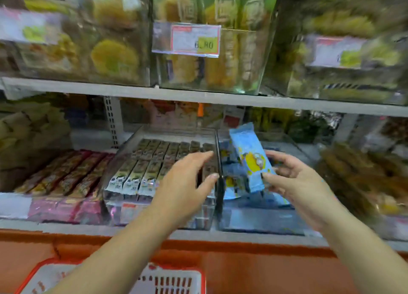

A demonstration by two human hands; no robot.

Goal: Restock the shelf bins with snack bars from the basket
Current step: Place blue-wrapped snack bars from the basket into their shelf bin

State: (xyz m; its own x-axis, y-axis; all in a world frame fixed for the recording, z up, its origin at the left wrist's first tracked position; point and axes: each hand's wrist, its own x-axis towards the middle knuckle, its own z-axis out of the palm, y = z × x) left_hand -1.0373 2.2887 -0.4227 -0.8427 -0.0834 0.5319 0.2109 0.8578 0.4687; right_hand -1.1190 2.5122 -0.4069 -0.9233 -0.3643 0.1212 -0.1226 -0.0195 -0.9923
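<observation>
My right hand (293, 181) pinches a light blue snack bar (251, 156) with a yellow picture, held upright and tilted over the right clear bin (262, 218), which holds more blue bars (231, 181). My left hand (187, 183) reaches forward with fingers spread over the middle clear bin (159, 207), its thumb near the bin's right wall, holding nothing. That bin is filled with rows of dark and white bars (141, 172). The red basket (174, 278) sits at the bottom edge, under my left forearm.
Red and pink bars (66, 178) lie in the bin to the left. A grey shelf board (198, 97) runs above, carrying clear bins of packaged cakes and a price tag (194, 39). Bagged snacks (364, 176) fill the right side. An orange ledge (242, 269) runs below.
</observation>
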